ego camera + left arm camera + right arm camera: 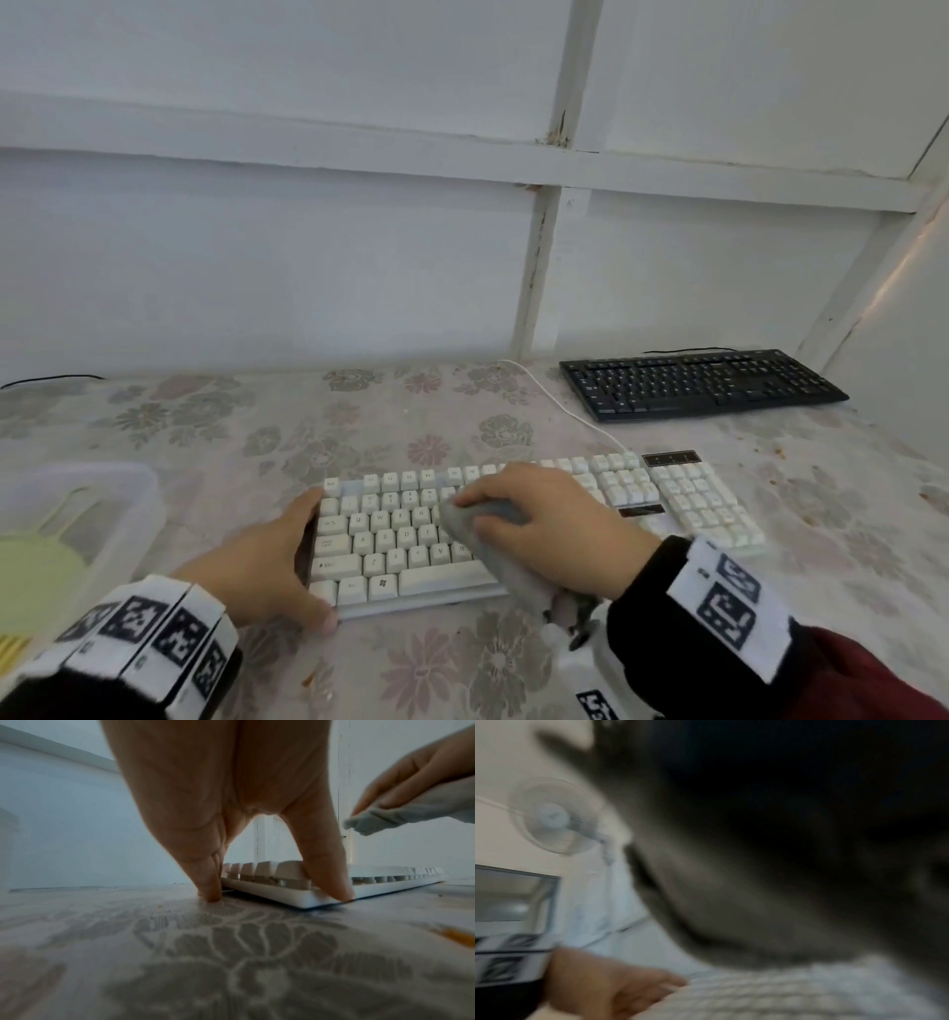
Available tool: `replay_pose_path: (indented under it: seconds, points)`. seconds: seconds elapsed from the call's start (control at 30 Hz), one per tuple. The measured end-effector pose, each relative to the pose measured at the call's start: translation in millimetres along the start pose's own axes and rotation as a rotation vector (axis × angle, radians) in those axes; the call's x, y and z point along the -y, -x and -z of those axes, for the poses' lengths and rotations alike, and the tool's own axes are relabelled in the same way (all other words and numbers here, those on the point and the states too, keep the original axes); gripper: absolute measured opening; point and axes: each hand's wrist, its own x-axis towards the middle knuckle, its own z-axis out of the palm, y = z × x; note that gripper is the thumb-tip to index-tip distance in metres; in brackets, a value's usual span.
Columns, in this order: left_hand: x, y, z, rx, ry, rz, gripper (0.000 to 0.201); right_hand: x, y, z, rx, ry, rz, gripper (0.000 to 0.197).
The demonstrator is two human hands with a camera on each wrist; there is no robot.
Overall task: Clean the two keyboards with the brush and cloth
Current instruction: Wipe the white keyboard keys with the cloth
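Note:
The white keyboard (400,534) lies on the flowered table cover in front of me. My left hand (308,560) braces its left end, with straight fingers (210,890) on the table beside the edge and the thumb (339,892) on the front corner. My right hand (475,509) grips a grey cloth (513,565) and presses it on the middle keys; the left wrist view shows the cloth (380,817) pinched under its fingers. The black keyboard (698,383) sits at the back right. A green brush (36,570) lies in a clear container at the left. The right wrist view is blurred and mostly dark.
The clear plastic container (138,493) stands at the left edge of the table. A white cable (560,401) runs from the white keyboard toward the back wall. White wall panels close off the back and right. A fan (554,817) hangs on a far wall.

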Motion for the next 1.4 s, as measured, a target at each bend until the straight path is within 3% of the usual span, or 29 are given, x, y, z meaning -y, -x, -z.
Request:
replay_pose_path:
  seconds: [0.13, 0.3, 0.53, 0.7, 0.8, 0.97, 1.33, 1.4]
  points:
    - [-3.7, 3.1, 4.4, 0.019, -0.039, -0.015, 0.138, 45.4, -31.0, -46.6, 0.137, 0.017, 0.154, 0.037]
    - [-8.3, 6.0, 7.7, 0.016, -0.109, -0.026, 0.127, 60.8, -45.1, -70.3, 0.260, 0.121, 0.207, 0.039]
    - [-8.3, 6.0, 5.4, -0.002, -0.134, 0.004, 0.125, 69.7, -46.8, -91.4, 0.179, 0.350, 0.233, 0.022]
    - [-4.9, 4.6, 6.7, 0.029, -0.059, -0.023, 0.128, 61.5, -45.9, -91.8, 0.118, 0.387, 0.257, 0.015]
    - [-1.3, 3.7, 6.9, 0.044, 0.003, -0.033, 0.136, 49.9, -43.8, -92.6, 0.064, 0.355, 0.236, 0.018]
    - [-1.6, 4.3, 5.9, 0.024, -0.001, -0.026, 0.132, 39.9, -37.3, -89.5, 0.057, 0.328, 0.231, 0.018]
    - [1.5, 3.1, 6.5, 0.043, -0.012, -0.015, 0.137, -10.4, -7.8, -22.5, 0.162, 0.332, -0.032, 0.026]
    - [-0.6, 3.3, 6.9, 0.045, -0.021, -0.006, 0.134, -6.9, -11.7, -15.7, 0.175, 0.306, -0.012, 0.028]
